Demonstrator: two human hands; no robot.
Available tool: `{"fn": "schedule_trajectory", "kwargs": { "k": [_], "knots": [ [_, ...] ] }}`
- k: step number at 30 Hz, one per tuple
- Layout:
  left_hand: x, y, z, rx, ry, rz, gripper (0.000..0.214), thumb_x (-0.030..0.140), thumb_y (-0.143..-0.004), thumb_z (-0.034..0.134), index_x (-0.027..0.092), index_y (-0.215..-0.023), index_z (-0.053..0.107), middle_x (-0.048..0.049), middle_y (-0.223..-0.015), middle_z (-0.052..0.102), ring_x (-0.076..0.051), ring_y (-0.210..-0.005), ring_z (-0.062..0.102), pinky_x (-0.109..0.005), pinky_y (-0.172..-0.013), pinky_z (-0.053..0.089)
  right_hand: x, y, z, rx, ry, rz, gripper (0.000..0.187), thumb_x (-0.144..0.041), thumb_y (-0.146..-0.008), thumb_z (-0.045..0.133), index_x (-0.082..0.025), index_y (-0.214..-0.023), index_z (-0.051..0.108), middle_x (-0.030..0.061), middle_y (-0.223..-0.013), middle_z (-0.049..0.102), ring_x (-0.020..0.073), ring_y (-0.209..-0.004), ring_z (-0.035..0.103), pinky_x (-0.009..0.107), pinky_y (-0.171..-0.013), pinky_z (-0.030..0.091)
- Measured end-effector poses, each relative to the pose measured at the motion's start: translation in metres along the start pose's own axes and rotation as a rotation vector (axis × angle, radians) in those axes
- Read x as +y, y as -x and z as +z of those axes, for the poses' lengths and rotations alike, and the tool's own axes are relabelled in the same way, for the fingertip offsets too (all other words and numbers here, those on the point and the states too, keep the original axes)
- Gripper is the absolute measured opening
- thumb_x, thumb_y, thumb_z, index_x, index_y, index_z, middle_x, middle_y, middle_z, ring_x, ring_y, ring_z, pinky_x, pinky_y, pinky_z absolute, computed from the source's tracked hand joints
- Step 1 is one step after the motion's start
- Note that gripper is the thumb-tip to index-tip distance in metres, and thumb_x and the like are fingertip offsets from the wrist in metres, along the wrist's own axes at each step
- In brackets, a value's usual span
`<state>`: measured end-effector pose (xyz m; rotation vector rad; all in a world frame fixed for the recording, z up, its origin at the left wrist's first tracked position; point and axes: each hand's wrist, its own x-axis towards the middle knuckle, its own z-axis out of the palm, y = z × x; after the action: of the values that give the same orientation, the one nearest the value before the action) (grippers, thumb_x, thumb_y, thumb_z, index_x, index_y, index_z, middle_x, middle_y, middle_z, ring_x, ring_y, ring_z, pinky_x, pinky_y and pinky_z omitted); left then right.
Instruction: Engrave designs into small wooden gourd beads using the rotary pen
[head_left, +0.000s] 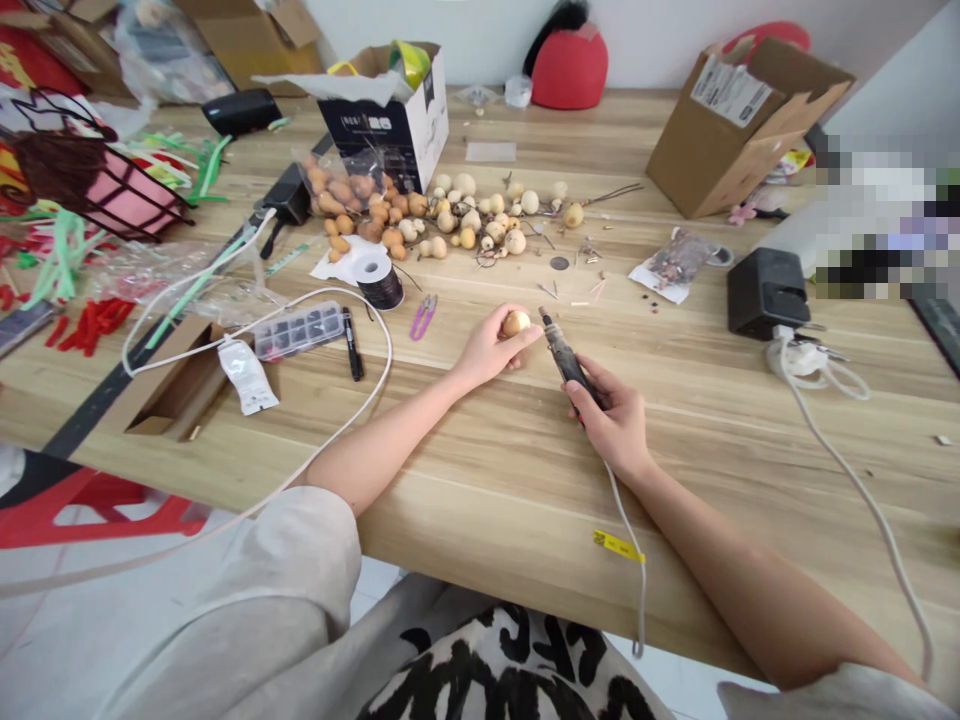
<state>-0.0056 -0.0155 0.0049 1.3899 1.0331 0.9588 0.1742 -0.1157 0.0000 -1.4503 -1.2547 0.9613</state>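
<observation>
I'm working from the head camera, the only view, and I'm looking down over the bench [480,480] from its near edge. The left hand [491,348] is gripping a small gourd [516,323], thumb and fingers closing around it, and it's being held off-centre on the bench, above the wood. The pale face is showing between the fingers, probably so that the surface is staying reachable.

Over on the right, the right hand [619,415] is wrapping round a corded tool [566,360], gripping it low on its dark body. I'm guessing that's for fine steering, as the tip is pointing up toward the gourd side, just beside the left thumb; whether it's touching, I can't tell. The cord [616,500] is trailing from the tool's back end to the near edge, where it's likely staying out of the fingers' way.

Further in, pale gourds [471,222] and brown gourds [395,240] are lying heaped toward the far edge, seemingly parked within reach while the middle is giving the forearms room. Nearer the left edge, a spool [382,290], purple snips [424,318] and a marker [352,345] are sitting close together, and a black power box [769,290] is standing toward the right edge.
</observation>
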Motion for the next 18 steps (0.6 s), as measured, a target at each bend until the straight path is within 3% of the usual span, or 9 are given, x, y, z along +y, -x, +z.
{"fn": "schedule_trajectory", "kwargs": {
  "k": [7,11,18],
  "knots": [
    [0.0,-0.001,0.002,0.043,0.008,-0.02,0.024,0.039,-0.091,0.06,0.019,-0.103,0.058,0.0076,-0.056,0.05,-0.005,-0.041,0.048,-0.015,-0.042,0.04,0.0,0.001,0.0,-0.003,0.012,0.008,0.054,-0.043,-0.084,0.066,-0.013,-0.129,0.067,0.0008,-0.067,0.066,0.0138,-0.051,0.057,0.031,-0.054,0.05],
    [0.001,-0.002,0.002,0.07,0.019,-0.042,0.029,0.031,-0.086,0.062,0.019,-0.112,0.058,0.0054,-0.066,0.056,-0.007,-0.048,0.055,-0.016,-0.045,0.045,0.001,0.0,0.0,-0.008,0.015,-0.002,0.054,-0.043,-0.083,0.066,-0.014,-0.128,0.067,0.0011,-0.069,0.067,0.0136,-0.051,0.057,0.032,-0.054,0.051],
    [-0.01,-0.005,-0.002,0.058,-0.096,0.05,0.035,0.012,-0.075,0.062,0.018,-0.109,0.065,-0.0009,-0.086,0.067,-0.008,-0.06,0.062,-0.019,-0.06,0.052,-0.002,0.001,0.001,-0.007,-0.004,-0.004,0.051,-0.042,-0.082,0.067,-0.015,-0.126,0.069,0.0019,-0.07,0.067,0.0133,-0.051,0.055,0.031,-0.051,0.05]
  ]
}}
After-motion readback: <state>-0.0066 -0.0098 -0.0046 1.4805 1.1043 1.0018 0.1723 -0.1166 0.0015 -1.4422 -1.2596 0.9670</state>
